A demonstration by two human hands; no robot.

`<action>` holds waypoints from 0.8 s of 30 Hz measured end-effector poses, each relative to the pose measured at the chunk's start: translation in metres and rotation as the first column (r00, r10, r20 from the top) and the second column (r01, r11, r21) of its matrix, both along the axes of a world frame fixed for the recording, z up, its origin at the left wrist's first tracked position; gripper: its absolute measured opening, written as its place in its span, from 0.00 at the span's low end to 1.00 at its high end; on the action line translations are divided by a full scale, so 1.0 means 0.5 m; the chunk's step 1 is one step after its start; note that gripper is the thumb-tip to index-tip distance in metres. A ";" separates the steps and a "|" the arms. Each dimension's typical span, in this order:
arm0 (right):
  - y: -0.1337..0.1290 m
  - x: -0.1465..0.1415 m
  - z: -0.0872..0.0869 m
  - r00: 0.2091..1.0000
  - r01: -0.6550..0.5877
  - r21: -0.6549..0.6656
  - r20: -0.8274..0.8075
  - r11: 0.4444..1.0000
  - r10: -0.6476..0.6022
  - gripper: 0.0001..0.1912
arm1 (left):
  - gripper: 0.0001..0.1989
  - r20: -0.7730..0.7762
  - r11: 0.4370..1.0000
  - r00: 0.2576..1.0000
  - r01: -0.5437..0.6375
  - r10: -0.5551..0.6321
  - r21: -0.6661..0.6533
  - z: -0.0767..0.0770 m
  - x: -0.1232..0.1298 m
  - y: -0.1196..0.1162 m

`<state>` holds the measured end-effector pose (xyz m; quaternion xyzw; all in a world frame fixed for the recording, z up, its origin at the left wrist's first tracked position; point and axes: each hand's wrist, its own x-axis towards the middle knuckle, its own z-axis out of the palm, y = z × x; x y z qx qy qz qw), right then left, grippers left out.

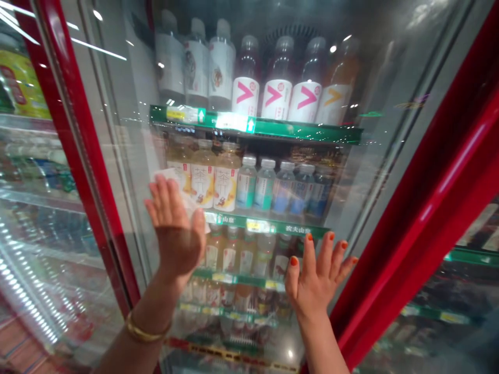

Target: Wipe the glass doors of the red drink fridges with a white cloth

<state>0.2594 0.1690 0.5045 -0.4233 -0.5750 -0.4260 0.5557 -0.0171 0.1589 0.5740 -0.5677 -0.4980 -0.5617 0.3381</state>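
Glass door of a red-framed drinks cooler [127,171], stiff and slick, fills the frame; the spread left hand [177,234] presses a soft white cloth [170,174] flat at centre left, the open right hand [317,280] splayed lower centre.

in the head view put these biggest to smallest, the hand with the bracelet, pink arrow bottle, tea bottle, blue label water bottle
Largest: the hand with the bracelet, though it is nearest the camera.
Next: the pink arrow bottle and the tea bottle look too alike to rank.
Smallest: the blue label water bottle.
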 end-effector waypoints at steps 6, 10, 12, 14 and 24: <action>-0.017 -0.010 0.017 0.994 -0.094 -0.060 -0.054 0.994 0.090 0.37 | 0.33 -0.514 0.998 0.857 -0.001 -0.028 -0.057 -0.124 0.116 -0.033; -0.046 -0.063 0.048 0.983 -0.173 -0.084 0.051 0.981 0.177 0.39 | 0.40 -0.363 0.995 0.929 -0.093 0.072 -0.042 -0.190 -0.036 -0.046; -0.052 -0.107 0.064 0.971 -0.209 -0.096 0.096 0.973 0.218 0.40 | 0.43 -0.208 0.994 0.973 -0.107 0.098 -0.034 -0.143 -0.112 -0.032; -0.049 -0.157 0.077 0.958 -0.234 -0.111 0.141 0.966 0.248 0.41 | 0.43 -0.076 0.996 0.993 -0.089 0.087 -0.016 -0.078 -0.137 -0.012; -0.028 -0.203 0.057 0.965 -0.232 -0.085 0.106 0.969 0.241 0.40 | 0.39 -0.263 0.993 0.960 -0.108 0.091 -0.049 -0.221 -0.148 -0.035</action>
